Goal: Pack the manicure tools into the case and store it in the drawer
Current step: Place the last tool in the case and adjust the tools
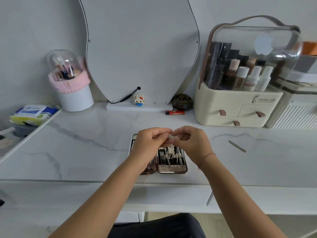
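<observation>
The left arm point(103, 194) and right arm point(240, 194) are bare, a thin red string point(206, 158) circles the right wrist, and dark trousers point(157, 227) cover the lap.

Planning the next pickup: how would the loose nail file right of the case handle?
The nail file looks thin and metal, so probably stiff and light. Lying flat on the glossy table, it may slide and resist pinching.

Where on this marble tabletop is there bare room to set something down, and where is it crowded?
Bare marble lies left of the open metallic manicure case, toward the white brush pot, and between the case and the slim grey nail file. Crowded: the back edge, with the red lighter and cream drawer organiser.
</observation>
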A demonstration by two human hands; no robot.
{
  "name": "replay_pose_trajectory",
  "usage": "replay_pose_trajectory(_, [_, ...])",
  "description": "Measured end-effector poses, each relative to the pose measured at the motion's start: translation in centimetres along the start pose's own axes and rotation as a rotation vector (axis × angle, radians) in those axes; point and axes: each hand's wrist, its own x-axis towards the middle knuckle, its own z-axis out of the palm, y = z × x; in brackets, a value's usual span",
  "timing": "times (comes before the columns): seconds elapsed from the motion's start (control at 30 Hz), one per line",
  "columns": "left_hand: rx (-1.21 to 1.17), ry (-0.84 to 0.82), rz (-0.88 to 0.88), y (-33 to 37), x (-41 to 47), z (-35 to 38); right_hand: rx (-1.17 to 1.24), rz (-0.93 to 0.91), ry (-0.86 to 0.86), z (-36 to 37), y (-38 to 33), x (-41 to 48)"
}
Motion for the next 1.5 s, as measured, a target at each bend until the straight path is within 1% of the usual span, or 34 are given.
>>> replay_pose_trajectory(0.1, [0.049,-0.002,0.049,-0.1,-0.1,-0.1,0.087,0.064,-0.066,-0.1,0.4,0.4])
replay_pose_trajectory(0.37, [0.045,0.035,0.021,0.0,0.0,-0.4,0.227,0.134,-0.109,0.4,0.9,0.9])
replay_pose_trajectory(0.43, [0.04,0.048,0.015,0.1,0.0,-0.4,0.371,0.157,-0.134,0.4,1.2,0.9])
replay_pose_trajectory(0.53, [-0.03,0.071,-0.036,0.1,0.0,-0.6,0.733,0.168,-0.166,0.5,2.0,0.9])
replay_pose_trajectory(0.57, [-0.076,0.077,-0.064,0.2,0.1,-0.6,0.815,0.152,-0.159,0.6,2.3,1.0])
replay_pose_trajectory(0.67, [-0.181,0.1,-0.141,0.3,0.2,-0.6,0.903,0.098,-0.137,0.6,2.5,0.8])
replay_pose_trajectory(0.83, [-0.341,0.149,-0.277,0.6,0.7,-0.6,0.745,-0.014,-0.078,0.1,1.4,0.4])
replay_pose_trajectory(0.9, [-0.406,0.152,-0.32,0.8,0.9,-0.5,0.713,-0.05,-0.03,0.1,0.9,0.3])
replay_pose_trajectory(0.97, [-0.485,0.147,-0.361,1.1,1.0,-0.2,0.7,-0.065,0.053,0.3,0.6,0.1])
replay_pose_trajectory(1.07, [-0.548,0.138,-0.368,1.4,0.9,0.2,0.727,-0.024,0.225,0.7,0.5,0.0])
replay_pose_trajectory(1.17, [-0.463,0.131,-0.285,1.2,0.8,0.5,0.768,0.073,0.3,1.1,0.7,0.3])
replay_pose_trajectory(1.23, [-0.382,0.128,-0.237,1.1,0.7,0.5,0.751,0.116,0.309,1.2,1.0,0.6])
replay_pose_trajectory(1.33, [-0.282,0.099,-0.196,1.1,0.6,0.4,0.607,0.103,0.282,0.9,1.3,1.0])
replay_pose_trajectory(1.5, [-0.138,0.028,-0.147,0.8,1.1,-0.4,0.381,0.056,0.12,-0.3,1.4,1.5])
